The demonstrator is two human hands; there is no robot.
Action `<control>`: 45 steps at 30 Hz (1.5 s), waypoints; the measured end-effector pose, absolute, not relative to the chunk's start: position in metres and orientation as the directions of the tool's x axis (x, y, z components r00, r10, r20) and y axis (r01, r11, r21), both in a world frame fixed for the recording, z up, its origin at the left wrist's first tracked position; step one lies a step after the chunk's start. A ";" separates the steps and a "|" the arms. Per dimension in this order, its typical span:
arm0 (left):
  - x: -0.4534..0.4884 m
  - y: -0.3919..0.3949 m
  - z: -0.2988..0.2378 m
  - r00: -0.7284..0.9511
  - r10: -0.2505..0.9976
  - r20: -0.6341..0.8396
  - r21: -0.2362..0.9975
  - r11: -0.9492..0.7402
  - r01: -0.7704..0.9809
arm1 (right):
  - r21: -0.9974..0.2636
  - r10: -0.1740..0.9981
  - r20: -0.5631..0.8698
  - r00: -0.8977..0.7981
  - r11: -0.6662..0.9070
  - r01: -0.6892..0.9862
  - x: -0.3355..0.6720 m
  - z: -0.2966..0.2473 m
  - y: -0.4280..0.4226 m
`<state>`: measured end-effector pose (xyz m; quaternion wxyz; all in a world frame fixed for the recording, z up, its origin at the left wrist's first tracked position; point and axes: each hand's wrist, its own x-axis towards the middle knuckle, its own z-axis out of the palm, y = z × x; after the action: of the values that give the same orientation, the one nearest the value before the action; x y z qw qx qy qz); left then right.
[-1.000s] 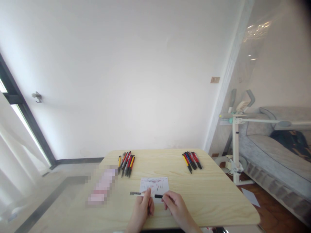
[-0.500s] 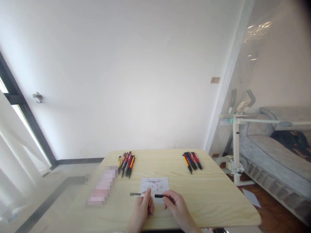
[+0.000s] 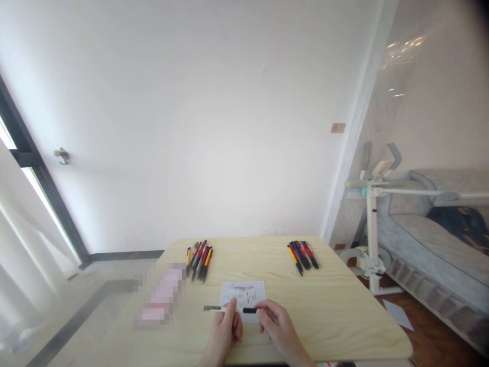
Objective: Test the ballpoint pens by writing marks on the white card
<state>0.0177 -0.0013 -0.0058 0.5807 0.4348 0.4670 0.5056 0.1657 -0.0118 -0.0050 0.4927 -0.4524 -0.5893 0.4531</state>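
A pen (image 3: 249, 310) with a white middle and black sections lies level between my two hands. My left hand (image 3: 228, 322) is closed around its white middle, thumb on top. At the pen's right end, the fingertips of my right hand (image 3: 278, 321) pinch it by the black section; they hide its very end. Beneath the pen is a white sheet of paper (image 3: 244, 289) with dark and reddish scribbles, its lower part partly covered by my hands.
On the wooden table (image 3: 336, 316), a left bunch of pens (image 3: 199, 260) and a right bunch of pens (image 3: 303, 255) lie near the far edge, in yellow, red, black and other colours. A blurred pink patch (image 3: 162, 295) is at left. A wall (image 3: 244, 127) rises behind.
The whole view has shifted down slightly. Both hands keep the same grip on the pen, with hardly any movement.
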 end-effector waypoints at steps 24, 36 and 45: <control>0.018 -0.005 0.002 0.048 0.995 -0.093 0.993 0.097 -0.073 | -0.965 0.983 0.142 -0.114 0.163 0.207 0.166 0.000 -0.014; 0.019 -0.004 0.003 0.051 0.993 -0.105 0.991 0.109 -0.079 | -0.959 0.978 0.172 -0.119 0.193 0.206 0.167 0.001 -0.015; 0.017 -0.003 0.003 0.060 0.993 -0.100 0.994 0.102 -0.031 | -0.961 0.976 0.193 -0.099 0.208 0.180 0.167 0.001 -0.014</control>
<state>0.0172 -0.0035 0.0026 0.5476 0.4799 0.5011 0.4676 0.1672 -0.0144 0.0012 0.4776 -0.4717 -0.6131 0.4167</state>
